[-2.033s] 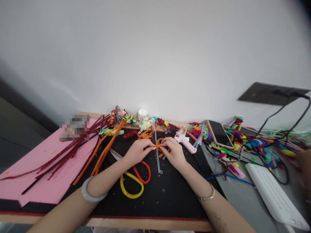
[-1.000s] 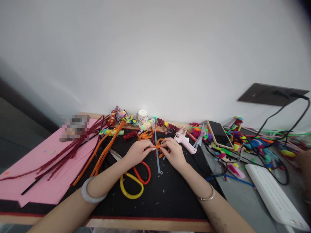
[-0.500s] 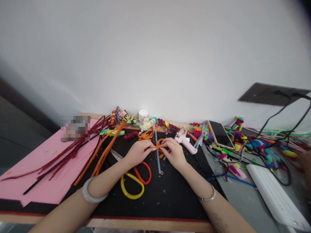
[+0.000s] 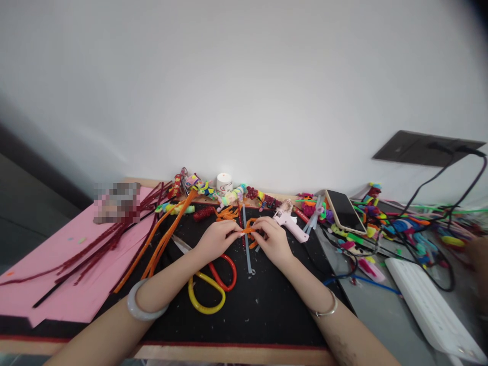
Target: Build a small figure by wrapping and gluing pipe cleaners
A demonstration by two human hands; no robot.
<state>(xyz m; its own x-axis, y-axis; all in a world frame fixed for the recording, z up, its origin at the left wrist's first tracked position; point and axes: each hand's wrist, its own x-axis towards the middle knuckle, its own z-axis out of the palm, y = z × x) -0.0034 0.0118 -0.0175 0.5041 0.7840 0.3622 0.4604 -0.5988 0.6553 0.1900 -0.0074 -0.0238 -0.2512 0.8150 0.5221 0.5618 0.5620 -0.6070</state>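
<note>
Between my two hands is a short orange pipe cleaner (image 4: 247, 230), pinched at both ends over the black mat (image 4: 267, 310). My left hand (image 4: 221, 239) grips its left end between thumb and fingertips. Its right end sits in the pinch of my right hand (image 4: 271, 239). Below it a translucent glue stick (image 4: 247, 256) lies lengthwise on the mat. More short orange pieces (image 4: 227, 213) are piled just beyond my hands. Scissors (image 4: 208, 292) with one red and one yellow handle lie partly under my left forearm. A pink glue gun (image 4: 292, 226) rests beyond my right hand.
Long orange pipe cleaners (image 4: 168, 239) and dark red ones (image 4: 114, 239) lie left, over pink sheets (image 4: 49, 269). Along the wall stand a white jar (image 4: 224, 183) and colourful fuzzy figures. At right are a phone (image 4: 345, 211), tangled cables and a white power strip (image 4: 423, 305). Part of another hand (image 4: 478, 259) shows at the right edge.
Both hands keep nearly the same place and the same pinch on the orange pipe cleaner. The whole view has shifted very slightly.
</note>
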